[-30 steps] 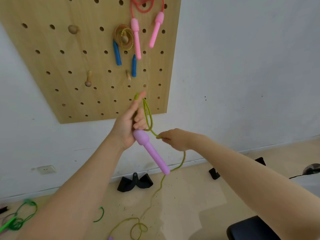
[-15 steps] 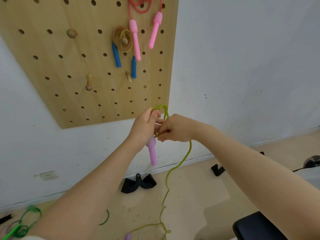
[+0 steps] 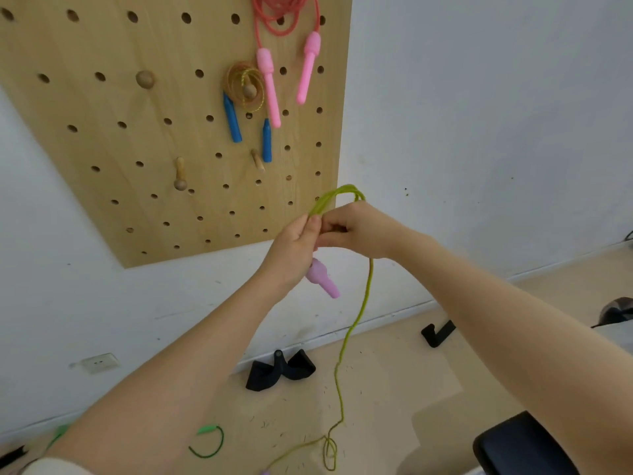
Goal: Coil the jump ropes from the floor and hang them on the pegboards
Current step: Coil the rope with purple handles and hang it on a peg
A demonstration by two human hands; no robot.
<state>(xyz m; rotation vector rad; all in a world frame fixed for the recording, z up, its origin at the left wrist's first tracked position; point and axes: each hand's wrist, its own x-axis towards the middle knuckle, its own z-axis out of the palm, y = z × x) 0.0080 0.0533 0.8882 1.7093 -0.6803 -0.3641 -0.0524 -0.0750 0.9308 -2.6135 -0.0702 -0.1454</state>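
I hold an olive-green jump rope in front of the wooden pegboard. My left hand pinches the gathered loops, and the rope's purple handle hangs below it. My right hand grips the same loops right beside the left; a green loop arches above both hands. The free rope drops from my right hand to the floor and kinks there. Two coiled ropes hang on pegs: one with pink handles, one with blue handles.
Bare wooden pegs stick out of the board. On the floor lie a bright green rope, a black strap handle, another black piece and a black padded object. A wall socket sits low left.
My hands came together and rose toward the board's lower right corner. The loop above them has grown, the purple handle swung under my left hand, and more rope lifted off the floor.
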